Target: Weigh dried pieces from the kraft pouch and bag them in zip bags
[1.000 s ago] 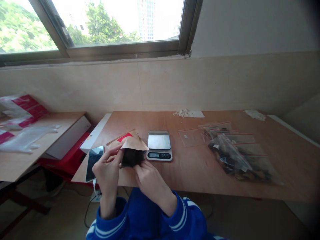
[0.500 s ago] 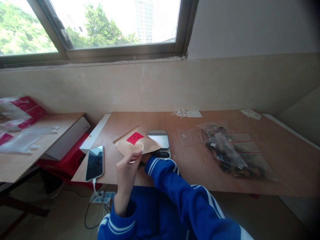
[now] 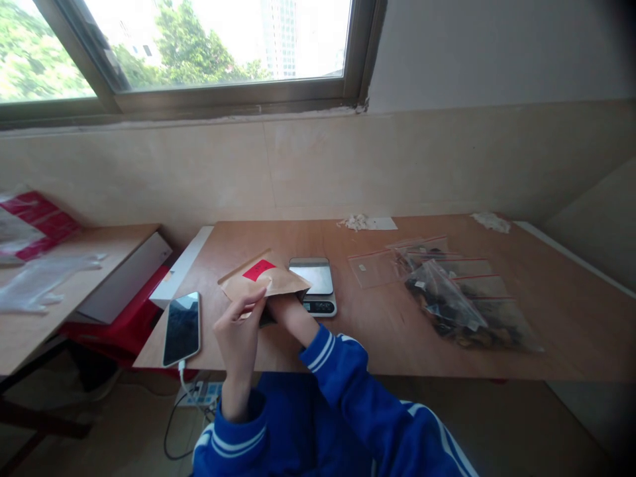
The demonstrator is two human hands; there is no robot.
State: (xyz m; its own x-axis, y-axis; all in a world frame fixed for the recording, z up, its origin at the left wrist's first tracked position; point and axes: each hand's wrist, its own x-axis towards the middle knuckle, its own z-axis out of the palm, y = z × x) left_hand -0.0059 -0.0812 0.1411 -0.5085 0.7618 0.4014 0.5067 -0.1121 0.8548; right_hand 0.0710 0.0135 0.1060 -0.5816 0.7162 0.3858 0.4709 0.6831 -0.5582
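Note:
My left hand (image 3: 238, 331) pinches the open edge of a brown kraft paper bag (image 3: 233, 285) between thumb and fingers. The bag is held tilted above the table, with a red label (image 3: 259, 269) on its upper face. My right hand (image 3: 293, 316) reaches into the mouth of the bag, so its fingers are hidden and only its back and wrist show. Just beyond the bag on the right lies a kitchen scale (image 3: 320, 275) with a dark display, partly covered by the bag's corner.
Zip bags (image 3: 467, 311) of dark dried pieces lie at the right, beside a flat clear bag (image 3: 370, 268). White scraps (image 3: 355, 222) lie near the wall. A phone (image 3: 182, 328) with a charging cable sits at the left edge. Plastic gloves (image 3: 44, 278) lie on the other table (image 3: 114, 245).
My right hand has drawn partly back, and more of its wrist and back shows at the bag's mouth. The bag has shifted slightly left, still pinched by my left hand.

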